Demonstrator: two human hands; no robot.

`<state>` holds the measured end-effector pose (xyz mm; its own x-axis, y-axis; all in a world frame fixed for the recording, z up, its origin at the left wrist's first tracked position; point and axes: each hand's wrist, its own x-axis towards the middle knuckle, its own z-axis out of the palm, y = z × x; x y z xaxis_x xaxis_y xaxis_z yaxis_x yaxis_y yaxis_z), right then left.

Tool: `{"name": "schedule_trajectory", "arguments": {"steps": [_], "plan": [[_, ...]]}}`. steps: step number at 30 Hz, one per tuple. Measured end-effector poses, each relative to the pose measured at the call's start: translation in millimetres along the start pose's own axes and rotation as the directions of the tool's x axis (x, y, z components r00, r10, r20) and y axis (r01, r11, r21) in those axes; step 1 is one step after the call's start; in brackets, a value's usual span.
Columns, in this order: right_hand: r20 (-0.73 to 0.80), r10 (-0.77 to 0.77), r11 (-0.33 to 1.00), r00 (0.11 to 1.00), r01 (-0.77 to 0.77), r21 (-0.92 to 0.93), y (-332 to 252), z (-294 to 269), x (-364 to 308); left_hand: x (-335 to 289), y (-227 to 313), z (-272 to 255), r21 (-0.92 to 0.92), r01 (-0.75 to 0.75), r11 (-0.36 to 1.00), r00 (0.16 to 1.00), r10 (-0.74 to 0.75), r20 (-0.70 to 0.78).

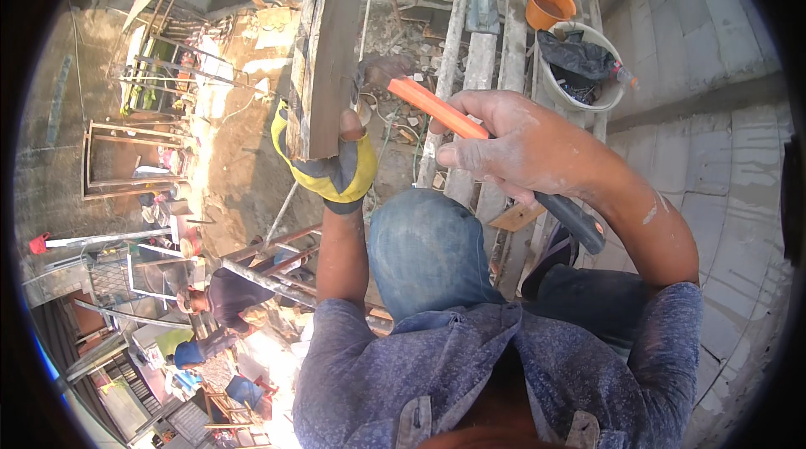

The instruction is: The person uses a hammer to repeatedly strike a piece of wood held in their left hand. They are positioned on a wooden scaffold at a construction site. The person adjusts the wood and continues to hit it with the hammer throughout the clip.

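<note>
A long grey wooden beam runs from the top of the view down to its cut end in front of me. My left hand, in a yellow and grey work glove, is closed around that lower end, its bare thumb on the right side. My right hand, bare and dusty, grips a hammer with an orange shaft and a black grip end. The hammer's head is smeared by motion beside the beam's right face, just above my left thumb. Whether a nail is there I cannot make out.
Scaffold planks run away ahead of me. On them stand an orange bucket and a white bucket holding dark plastic. A grey block wall rises at the right. Far below left, a person is among timber and poles.
</note>
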<state>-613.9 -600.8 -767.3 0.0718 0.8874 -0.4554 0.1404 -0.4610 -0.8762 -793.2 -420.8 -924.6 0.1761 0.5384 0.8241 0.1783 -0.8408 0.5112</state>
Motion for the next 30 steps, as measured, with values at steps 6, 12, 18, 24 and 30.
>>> {"name": "schedule_trajectory", "arguments": {"steps": [6,12,18,24,30], "plan": [[-0.021,0.079,0.964,0.997,-0.082,-0.255,-17.7,-11.4,-7.0,9.2,3.0,-21.9,0.144,-0.197,0.97,0.977,0.183,0.106],[0.026,-0.213,0.763,0.977,0.183,-0.62,-9.8,-45.2,-22.2,29.9,6.4,-49.1,0.055,-0.156,0.986,0.913,0.123,0.39],[0.056,0.176,0.88,0.983,-0.132,-0.456,-23.9,-53.4,-30.3,25.0,15.1,-30.9,0.008,-0.185,0.983,0.908,0.167,0.385],[0.129,0.25,0.96,0.96,-0.228,-0.165,16.1,-42.5,5.4,17.4,47.2,11.3,-0.565,0.531,0.632,0.826,-0.536,0.176],[-0.349,-0.463,0.886,0.815,0.427,-0.178,68.8,-24.6,2.1,48.9,38.1,29.7,-0.754,0.655,0.046,0.538,-0.729,0.423]]}}
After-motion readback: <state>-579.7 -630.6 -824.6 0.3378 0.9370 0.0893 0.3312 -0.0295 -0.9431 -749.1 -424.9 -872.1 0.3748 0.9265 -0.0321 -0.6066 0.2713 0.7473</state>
